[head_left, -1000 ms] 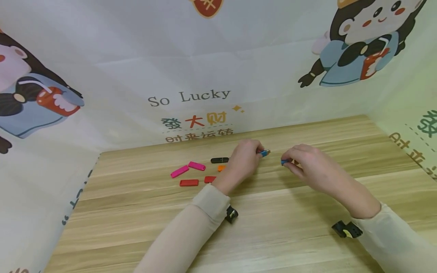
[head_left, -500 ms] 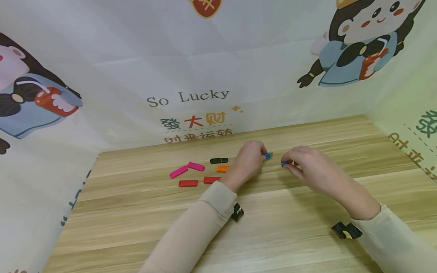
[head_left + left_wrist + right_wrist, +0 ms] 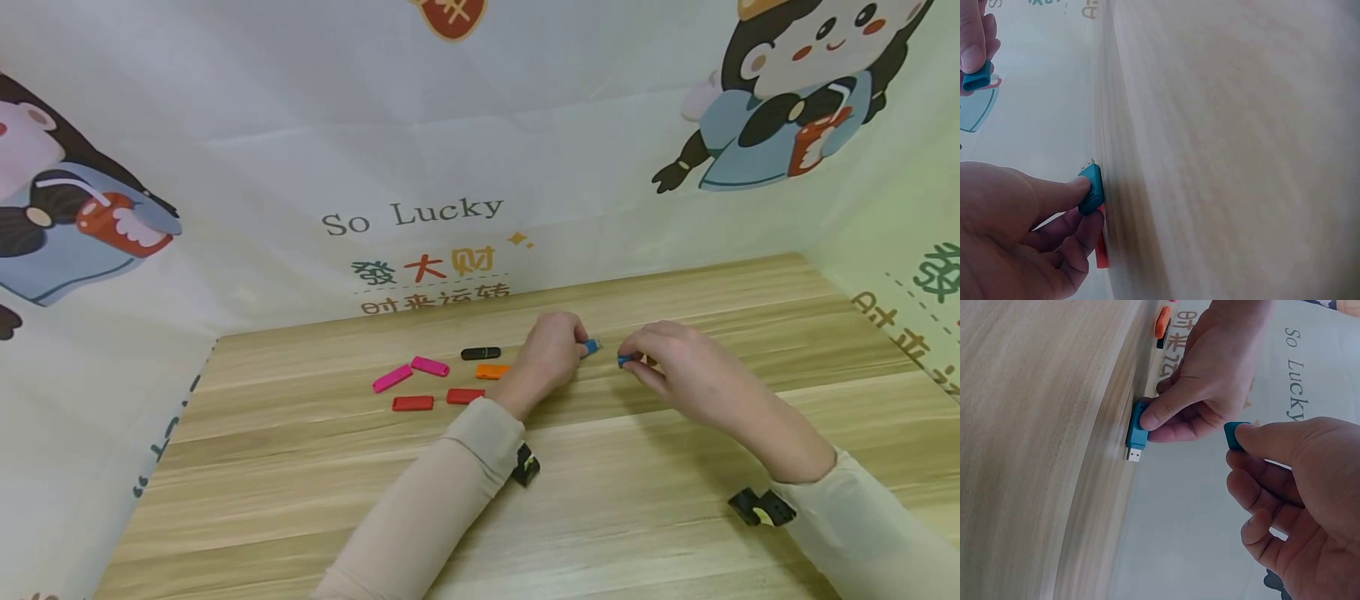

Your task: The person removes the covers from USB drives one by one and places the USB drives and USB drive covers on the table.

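My left hand (image 3: 551,350) pinches a blue USB stick (image 3: 592,346) with its metal plug bare, resting low on the wooden table (image 3: 600,500). The stick (image 3: 1136,431) shows clearly in the right wrist view, thumb on top, plug pointing away from the hand. In the left wrist view the stick (image 3: 1091,187) sits between thumb and fingers. My right hand (image 3: 675,367) pinches the small blue cap (image 3: 624,360) between thumb and forefinger, a short gap to the right of the stick. The cap (image 3: 1234,434) faces the plug; the two are apart.
Left of my left hand lie several capped sticks: a black one (image 3: 481,353), an orange one (image 3: 491,371), two red ones (image 3: 413,403) (image 3: 465,396) and two pink ones (image 3: 393,377) (image 3: 431,366). A printed cloth backdrop (image 3: 420,217) walls the table on three sides.
My left hand has slid right and slightly down with the blue stick, closing the gap to the cap. The right hand has barely moved.
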A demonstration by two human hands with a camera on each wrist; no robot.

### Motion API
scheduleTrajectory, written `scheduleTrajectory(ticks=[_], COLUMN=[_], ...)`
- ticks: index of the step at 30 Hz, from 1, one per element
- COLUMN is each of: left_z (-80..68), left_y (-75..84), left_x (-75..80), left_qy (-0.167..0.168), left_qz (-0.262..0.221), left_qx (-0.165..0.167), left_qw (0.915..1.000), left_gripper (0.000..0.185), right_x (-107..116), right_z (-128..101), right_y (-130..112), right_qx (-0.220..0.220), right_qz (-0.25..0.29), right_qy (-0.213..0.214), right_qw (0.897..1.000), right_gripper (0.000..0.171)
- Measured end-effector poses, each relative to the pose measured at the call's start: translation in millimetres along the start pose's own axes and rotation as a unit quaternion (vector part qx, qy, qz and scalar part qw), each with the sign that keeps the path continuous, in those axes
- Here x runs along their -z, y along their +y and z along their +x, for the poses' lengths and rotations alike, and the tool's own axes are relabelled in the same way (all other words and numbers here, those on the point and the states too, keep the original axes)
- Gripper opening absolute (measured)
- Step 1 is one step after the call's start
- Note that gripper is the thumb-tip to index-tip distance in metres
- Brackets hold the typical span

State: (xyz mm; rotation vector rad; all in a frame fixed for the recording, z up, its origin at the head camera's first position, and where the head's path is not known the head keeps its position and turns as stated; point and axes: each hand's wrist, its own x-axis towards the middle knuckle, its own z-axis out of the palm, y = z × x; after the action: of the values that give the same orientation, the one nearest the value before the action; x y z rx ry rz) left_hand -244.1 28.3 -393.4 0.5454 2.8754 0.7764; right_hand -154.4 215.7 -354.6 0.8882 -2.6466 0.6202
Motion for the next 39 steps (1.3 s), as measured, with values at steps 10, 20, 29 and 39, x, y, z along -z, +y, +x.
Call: scheduleTrajectory(ticks=[10, 20, 29, 39], left_z=[-0.1, 1.3, 0.8, -6.2], left_y=[-1.1, -3.1, -5.6, -4.2], left_x=[2.5, 2.6, 1.7, 9.0], left_qy=[0.0, -0.002, 0.0, 0.01], left_qz=[0.002, 0.009, -0.002, -0.022], left_qx=[0.016, 0.018, 0.018, 0.014], left_qw=[0.9999, 0.9998, 0.9998, 0.9996], left_gripper=[0.01, 0.01, 0.01, 0.013], right_x=[0.1, 0.5, -3.6, -6.9], right_z=[1.6, 4.6, 12.1, 18.7], right_y=[-0.2, 0.6, 6.1, 15.2], right_qx=[0.001, -0.007, -0.012, -0.012], right_qz=[0.001, 0.008, 0.007, 0.018], right_qy=[0.0, -0.015, -0.028, -0.045], right_qw=[1.0, 1.0, 1.0, 0.999], right_gripper=[0.011, 0.009, 0.007, 0.009])
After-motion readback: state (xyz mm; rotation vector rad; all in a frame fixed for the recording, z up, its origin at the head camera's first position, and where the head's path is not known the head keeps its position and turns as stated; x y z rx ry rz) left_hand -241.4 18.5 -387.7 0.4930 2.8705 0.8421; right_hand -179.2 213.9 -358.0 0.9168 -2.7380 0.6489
